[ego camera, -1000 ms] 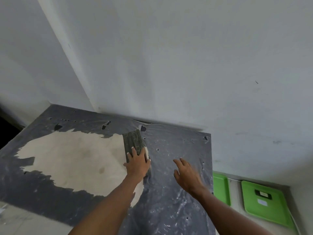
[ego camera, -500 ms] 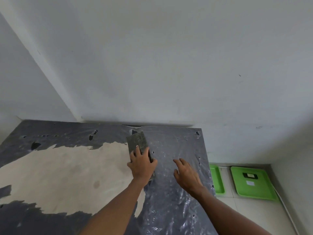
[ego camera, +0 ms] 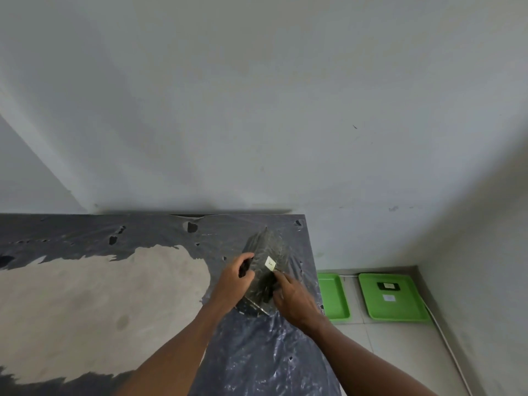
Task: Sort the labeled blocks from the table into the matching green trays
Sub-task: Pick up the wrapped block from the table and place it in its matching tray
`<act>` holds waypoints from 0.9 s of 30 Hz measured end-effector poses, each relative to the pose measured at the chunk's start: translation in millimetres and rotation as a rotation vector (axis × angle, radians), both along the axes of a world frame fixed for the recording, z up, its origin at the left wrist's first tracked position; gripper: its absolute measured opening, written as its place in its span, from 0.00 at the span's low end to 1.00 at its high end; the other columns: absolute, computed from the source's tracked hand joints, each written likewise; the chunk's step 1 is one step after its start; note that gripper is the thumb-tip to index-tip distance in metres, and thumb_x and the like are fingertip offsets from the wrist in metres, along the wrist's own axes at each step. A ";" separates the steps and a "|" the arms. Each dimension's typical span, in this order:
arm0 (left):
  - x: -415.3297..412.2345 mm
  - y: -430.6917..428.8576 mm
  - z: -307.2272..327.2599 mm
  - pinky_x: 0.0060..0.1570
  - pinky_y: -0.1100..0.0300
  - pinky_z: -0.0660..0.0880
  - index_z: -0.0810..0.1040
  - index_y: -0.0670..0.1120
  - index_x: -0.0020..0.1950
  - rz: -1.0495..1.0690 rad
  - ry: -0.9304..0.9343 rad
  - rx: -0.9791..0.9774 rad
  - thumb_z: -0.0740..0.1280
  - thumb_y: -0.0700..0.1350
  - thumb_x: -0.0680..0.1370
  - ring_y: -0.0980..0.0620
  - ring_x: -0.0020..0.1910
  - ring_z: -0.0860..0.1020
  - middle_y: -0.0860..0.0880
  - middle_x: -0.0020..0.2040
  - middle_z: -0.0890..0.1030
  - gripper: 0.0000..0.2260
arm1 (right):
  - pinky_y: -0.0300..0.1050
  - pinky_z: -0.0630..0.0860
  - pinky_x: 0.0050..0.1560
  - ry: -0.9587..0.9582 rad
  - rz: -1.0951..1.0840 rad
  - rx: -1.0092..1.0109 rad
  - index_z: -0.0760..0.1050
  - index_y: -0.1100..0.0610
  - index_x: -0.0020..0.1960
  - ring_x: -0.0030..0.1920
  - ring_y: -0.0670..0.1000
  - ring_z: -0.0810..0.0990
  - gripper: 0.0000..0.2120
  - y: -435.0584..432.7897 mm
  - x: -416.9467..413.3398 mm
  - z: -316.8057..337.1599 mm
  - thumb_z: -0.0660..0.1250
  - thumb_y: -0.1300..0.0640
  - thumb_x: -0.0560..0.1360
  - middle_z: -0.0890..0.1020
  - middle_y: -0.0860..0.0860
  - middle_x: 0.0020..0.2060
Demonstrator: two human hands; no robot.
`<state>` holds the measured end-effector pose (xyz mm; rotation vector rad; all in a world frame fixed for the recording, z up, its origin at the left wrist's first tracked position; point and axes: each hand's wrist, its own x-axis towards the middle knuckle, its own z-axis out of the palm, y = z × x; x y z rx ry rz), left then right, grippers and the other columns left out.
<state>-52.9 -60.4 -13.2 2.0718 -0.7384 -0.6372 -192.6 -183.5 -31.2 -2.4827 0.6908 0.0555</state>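
A dark grey block (ego camera: 264, 252) with a small white label (ego camera: 270, 263) is tipped up over the table's right end. My left hand (ego camera: 233, 282) grips its left side and my right hand (ego camera: 291, 295) holds its right lower side. On the floor to the right of the table lie two green trays: a near one (ego camera: 333, 295), partly hidden by the table edge, and a far one (ego camera: 393, 310) holding a dark block (ego camera: 388, 286) and a white label.
The table (ego camera: 85, 295) is covered by torn black plastic sheeting with bare beige patches. White walls stand close behind and to the right. A white cable (ego camera: 448, 344) runs along the tiled floor by the right wall.
The block was lying flat under my left hand; now both hands hold it raised, label facing up. My right hand moved from the table onto the block. The view shifted right.
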 end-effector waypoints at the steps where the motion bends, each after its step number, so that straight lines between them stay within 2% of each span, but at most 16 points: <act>1: 0.8 3.5 -3.1 0.41 0.73 0.72 0.73 0.52 0.70 0.005 0.016 0.029 0.63 0.39 0.79 0.58 0.46 0.79 0.50 0.61 0.80 0.20 | 0.57 0.75 0.64 0.010 0.025 0.009 0.61 0.51 0.75 0.66 0.56 0.74 0.25 3.6 -0.6 -4.1 0.61 0.55 0.79 0.72 0.54 0.70; 4: 4.9 11.5 -12.4 0.26 0.72 0.69 0.70 0.54 0.73 0.007 0.067 0.082 0.60 0.39 0.81 0.62 0.28 0.75 0.47 0.55 0.83 0.21 | 0.56 0.73 0.67 0.030 0.047 0.044 0.57 0.53 0.76 0.68 0.58 0.71 0.28 13.9 2.5 -15.2 0.62 0.55 0.79 0.66 0.55 0.74; 6: 8.3 11.8 -15.3 0.25 0.71 0.68 0.67 0.54 0.74 0.019 0.087 0.106 0.58 0.39 0.82 0.60 0.27 0.74 0.46 0.50 0.83 0.22 | 0.56 0.74 0.66 0.029 0.030 0.045 0.54 0.53 0.77 0.69 0.59 0.70 0.30 18.6 5.8 -19.4 0.62 0.54 0.79 0.62 0.54 0.76; 8: 11.8 8.5 -13.6 0.31 0.67 0.73 0.65 0.53 0.76 0.040 0.076 0.148 0.57 0.38 0.82 0.55 0.35 0.77 0.43 0.55 0.82 0.22 | 0.58 0.74 0.67 0.031 0.035 0.047 0.53 0.52 0.77 0.70 0.60 0.69 0.31 21.8 9.9 -21.3 0.62 0.53 0.79 0.59 0.54 0.77; 10: 14.2 6.3 -12.8 0.50 0.56 0.80 0.62 0.51 0.78 0.076 0.040 0.202 0.55 0.37 0.83 0.45 0.51 0.81 0.40 0.64 0.79 0.23 | 0.60 0.71 0.69 0.048 0.051 0.060 0.52 0.51 0.78 0.73 0.61 0.65 0.31 24.8 15.7 -22.3 0.62 0.52 0.79 0.55 0.54 0.79; 12: 16.6 9.5 -16.1 0.64 0.49 0.74 0.58 0.51 0.79 0.089 0.037 0.245 0.53 0.39 0.83 0.40 0.63 0.77 0.40 0.69 0.76 0.24 | 0.61 0.68 0.71 0.072 0.069 0.068 0.51 0.50 0.78 0.75 0.61 0.62 0.31 29.5 21.8 -23.6 0.60 0.51 0.80 0.52 0.54 0.80; 16: 21.4 21.3 -24.5 0.69 0.46 0.70 0.54 0.54 0.81 0.087 0.119 0.308 0.49 0.41 0.84 0.39 0.67 0.74 0.40 0.72 0.73 0.24 | 0.58 0.67 0.73 0.054 0.058 0.073 0.52 0.52 0.78 0.75 0.61 0.62 0.30 41.2 30.5 -28.0 0.60 0.50 0.80 0.50 0.55 0.80; 19: 21.0 23.2 -23.3 0.67 0.46 0.73 0.60 0.53 0.78 0.115 0.140 0.303 0.53 0.42 0.84 0.41 0.65 0.77 0.41 0.70 0.75 0.22 | 0.58 0.66 0.73 0.016 0.013 0.138 0.53 0.54 0.76 0.75 0.60 0.62 0.31 48.6 35.6 -28.5 0.62 0.47 0.79 0.50 0.57 0.80; 22: 13.2 22.8 -24.6 0.62 0.47 0.78 0.68 0.49 0.71 0.133 0.199 0.344 0.62 0.46 0.82 0.43 0.57 0.81 0.42 0.63 0.80 0.18 | 0.60 0.61 0.76 0.013 -0.040 0.152 0.58 0.54 0.74 0.78 0.60 0.56 0.30 45.4 40.3 -27.7 0.64 0.44 0.78 0.52 0.57 0.79; 24: 7.4 24.8 -27.4 0.53 0.44 0.83 0.66 0.46 0.69 0.149 0.332 0.343 0.63 0.45 0.81 0.41 0.50 0.85 0.40 0.60 0.81 0.17 | 0.62 0.55 0.77 0.045 -0.017 0.118 0.59 0.54 0.74 0.78 0.62 0.51 0.30 35.8 42.1 -25.7 0.63 0.42 0.78 0.53 0.56 0.80; 26: 5.0 27.6 -27.7 0.42 0.46 0.85 0.64 0.45 0.69 0.143 0.556 0.292 0.61 0.43 0.82 0.40 0.42 0.87 0.38 0.56 0.80 0.16 | 0.65 0.50 0.77 0.096 0.035 0.020 0.59 0.53 0.73 0.79 0.63 0.48 0.31 25.8 42.9 -21.7 0.63 0.39 0.77 0.53 0.55 0.80; 27: 6.5 29.1 -26.7 0.40 0.47 0.85 0.64 0.45 0.68 0.122 0.614 0.283 0.59 0.42 0.83 0.41 0.40 0.87 0.38 0.54 0.80 0.14 | 0.67 0.48 0.76 0.125 0.054 -0.028 0.59 0.53 0.73 0.79 0.63 0.47 0.33 23.1 42.4 -20.0 0.64 0.37 0.75 0.53 0.54 0.80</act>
